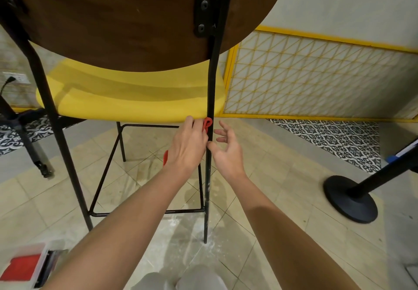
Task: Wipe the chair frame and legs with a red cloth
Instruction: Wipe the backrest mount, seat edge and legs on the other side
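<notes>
tiled floor [271,199] underfoot; left hand [187,147] grips the red cloth [208,124] on the chair leg [207,188], right hand [226,154] open beside it; leg-wiping step, a downward stroke seems next.

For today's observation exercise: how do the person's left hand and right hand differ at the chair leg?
The left hand grips the red cloth against the black chair leg; the right hand holds nothing. The left hand is curled, the right hand loosely spread. Both flank the same leg, just below the yellow seat.
</notes>
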The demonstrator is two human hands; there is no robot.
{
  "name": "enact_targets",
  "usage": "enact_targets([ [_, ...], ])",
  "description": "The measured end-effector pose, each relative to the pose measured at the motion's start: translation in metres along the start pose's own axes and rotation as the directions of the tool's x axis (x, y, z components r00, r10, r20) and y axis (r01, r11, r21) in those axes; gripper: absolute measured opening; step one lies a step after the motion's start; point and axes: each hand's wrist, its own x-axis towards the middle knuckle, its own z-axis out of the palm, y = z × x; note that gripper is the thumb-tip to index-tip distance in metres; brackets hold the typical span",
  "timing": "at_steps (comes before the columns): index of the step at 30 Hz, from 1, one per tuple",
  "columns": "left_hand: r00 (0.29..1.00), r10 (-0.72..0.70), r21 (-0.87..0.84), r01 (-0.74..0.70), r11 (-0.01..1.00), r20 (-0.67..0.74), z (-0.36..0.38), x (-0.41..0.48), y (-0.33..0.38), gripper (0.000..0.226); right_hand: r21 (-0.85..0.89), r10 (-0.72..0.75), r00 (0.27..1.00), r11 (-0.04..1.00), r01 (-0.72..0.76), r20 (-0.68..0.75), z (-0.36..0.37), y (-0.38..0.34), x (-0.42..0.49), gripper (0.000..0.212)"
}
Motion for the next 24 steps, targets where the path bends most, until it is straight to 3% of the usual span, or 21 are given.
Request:
enact_targets([
  [5, 0.991, 0.122, 0.131, -0.128, 0.983, 0.051, -0.007, 0.005, -0.008, 0.018, -0.001, -0.004, 1.0, 1.0, 0.004, -0.005, 0.002, -0.001, -0.003, 0.063],
  [12, 0.991, 0.128, 0.093, -0.131, 0.987, 0.037, -0.005, 0.002, -0.007, 0.021, -0.013, -0.01, 1.0, 1.0, 0.01, 0.0, -0.002, 0.001, 0.0, 0.063],
  [19, 0.978, 0.159, 0.103, -0.173, 0.979, 0.133, -0.011, 0.01, -0.01, 0.026, 0.005, 0.004, 1.0, 1.0, -0.004, 0.008, 0.004, -0.005, 0.005, 0.064],
  [24, 0.996, 0.086, -0.047, -0.086, 0.995, -0.003, -0.003, -0.013, -0.015, 0.042, 0.003, 0.02, 1.0, 1.0, -0.02, 0.017, -0.003, -0.002, 0.007, 0.065],
])
